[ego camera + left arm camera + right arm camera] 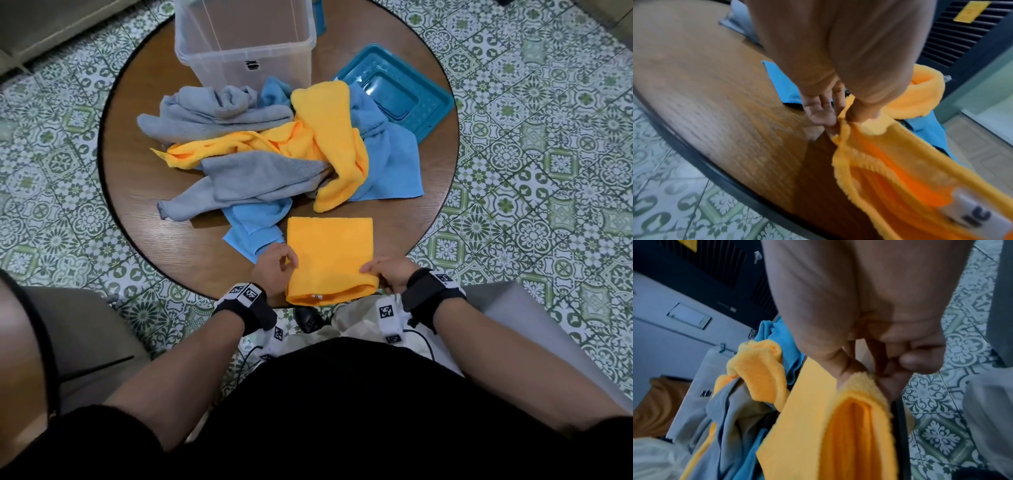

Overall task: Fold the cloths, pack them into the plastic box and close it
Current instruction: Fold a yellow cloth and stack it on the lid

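Head view: both hands, left hand [274,265] and right hand [388,273], pinch the folded orange cloth's [329,253] near corners at the counter [191,246] edge.

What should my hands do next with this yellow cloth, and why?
Probably lift the near edge and fold it away over the far edge. Left hand and right hand each pinch a near corner of the yellow cloth, which lies flat and still too long.
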Demonstrator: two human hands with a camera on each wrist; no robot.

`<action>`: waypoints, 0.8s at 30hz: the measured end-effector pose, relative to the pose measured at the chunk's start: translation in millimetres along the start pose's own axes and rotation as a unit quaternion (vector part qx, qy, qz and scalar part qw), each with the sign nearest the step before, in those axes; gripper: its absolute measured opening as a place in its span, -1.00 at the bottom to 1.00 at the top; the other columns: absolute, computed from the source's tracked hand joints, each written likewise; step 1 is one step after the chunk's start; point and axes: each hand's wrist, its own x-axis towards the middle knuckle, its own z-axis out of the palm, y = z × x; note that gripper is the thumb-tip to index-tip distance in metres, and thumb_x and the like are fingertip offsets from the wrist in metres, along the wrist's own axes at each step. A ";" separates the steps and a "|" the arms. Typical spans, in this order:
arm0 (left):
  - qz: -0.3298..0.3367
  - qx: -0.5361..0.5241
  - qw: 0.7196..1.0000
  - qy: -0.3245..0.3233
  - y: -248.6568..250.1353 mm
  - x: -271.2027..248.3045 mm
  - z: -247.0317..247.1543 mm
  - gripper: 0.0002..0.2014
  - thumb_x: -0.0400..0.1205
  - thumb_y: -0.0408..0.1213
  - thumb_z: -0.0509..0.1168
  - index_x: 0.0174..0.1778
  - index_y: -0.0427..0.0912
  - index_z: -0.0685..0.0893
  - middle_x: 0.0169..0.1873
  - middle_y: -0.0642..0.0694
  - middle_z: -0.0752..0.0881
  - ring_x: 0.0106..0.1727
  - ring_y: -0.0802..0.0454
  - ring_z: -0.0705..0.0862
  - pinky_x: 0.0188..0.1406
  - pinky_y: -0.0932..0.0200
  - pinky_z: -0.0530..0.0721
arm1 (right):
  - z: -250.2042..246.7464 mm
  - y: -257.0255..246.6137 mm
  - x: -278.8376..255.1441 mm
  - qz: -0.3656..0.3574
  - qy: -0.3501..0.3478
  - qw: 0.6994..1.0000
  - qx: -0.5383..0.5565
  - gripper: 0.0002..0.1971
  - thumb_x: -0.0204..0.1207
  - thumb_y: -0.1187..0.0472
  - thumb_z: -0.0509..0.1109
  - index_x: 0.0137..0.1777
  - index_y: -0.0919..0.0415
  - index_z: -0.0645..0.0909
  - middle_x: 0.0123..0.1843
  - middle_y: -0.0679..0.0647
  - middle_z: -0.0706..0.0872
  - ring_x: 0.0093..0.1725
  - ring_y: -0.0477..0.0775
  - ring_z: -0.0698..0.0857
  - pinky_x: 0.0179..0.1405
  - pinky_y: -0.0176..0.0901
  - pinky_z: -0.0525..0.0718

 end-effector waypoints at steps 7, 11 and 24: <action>0.092 0.251 0.961 -0.063 -4.9 -16.1 -10.3 -0.31 0.43 -0.41 0.27 0.54 0.03 0.47 0.69 -0.21 0.15 0.61 -0.28 0.21 0.54 -0.30 0.31 | -10.5 12.0 1.3 -0.139 0.046 0.985 -0.090 -0.52 0.41 0.56 0.25 -0.22 -0.05 0.81 -0.08 0.21 0.80 -0.20 0.36 0.68 -0.14 0.09 0.76; 0.118 0.397 0.882 -0.226 -0.3 -30.3 -2.3 0.04 0.46 -0.45 0.27 0.72 -0.01 -0.27 0.69 -0.09 -0.40 0.70 -0.09 -0.39 0.70 -0.15 -0.23 | -1.7 21.6 -4.7 -0.253 0.056 0.886 -0.383 -0.50 0.27 0.47 0.39 0.04 -0.15 0.55 0.10 0.06 0.58 0.00 0.16 0.59 -0.09 -0.03 0.60; 0.128 0.249 0.951 -0.131 -6.2 -16.7 -4.0 -0.41 0.47 0.30 0.39 0.05 -0.22 0.64 0.67 -0.08 0.27 0.65 -0.09 0.24 0.57 -0.17 0.29 | -7.9 13.2 -6.6 -0.252 0.123 0.936 -0.214 -0.59 0.64 -0.20 0.25 0.23 0.11 0.60 0.06 0.10 0.71 0.02 0.13 0.68 0.02 -0.05 0.61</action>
